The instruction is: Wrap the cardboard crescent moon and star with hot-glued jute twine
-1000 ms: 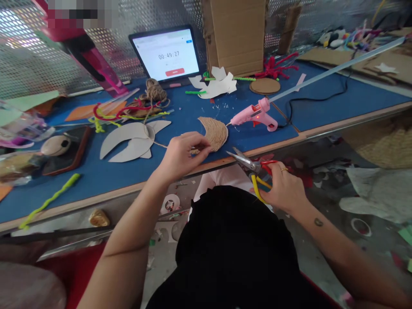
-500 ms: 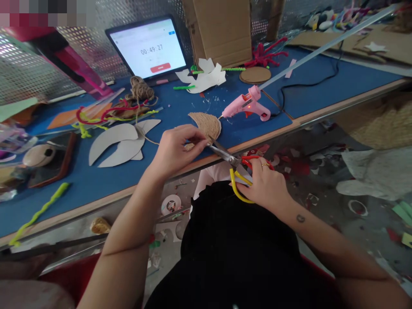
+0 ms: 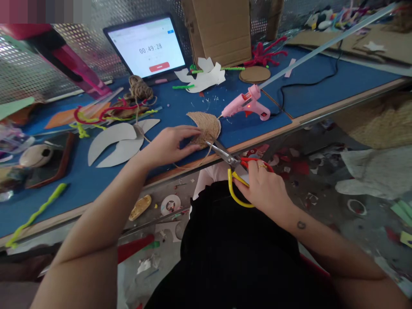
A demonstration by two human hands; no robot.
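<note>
Standing against the perforated metal backing (image 3: pixel 19 73), a tablet (image 3: pixel 144 47) showing a timer at 00:49:28, just beside an upright cardboard sheet (image 3: pixel 219 32). Lying on the blue work mat (image 3: pixel 64 206), a pink hot glue gun (image 3: pixel 246 103) glowing with a small red light, a long glue stick (image 3: pixel 322 50) reaching from its rear, and a cork disc (image 3: pixel 254 74) resting near red pipe cleaners (image 3: pixel 265 56). Curling along the mat's near edge, a yellow-green pipe cleaner (image 3: pixel 37 214).

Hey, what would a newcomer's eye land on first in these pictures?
The bright pink hot glue gun lies on the blue work mat, right of the twine-wrapped crescent touched by the left hand. The right hand grips red-and-yellow-handled scissors at the table edge, and a tablet showing a timer stands behind.
</note>
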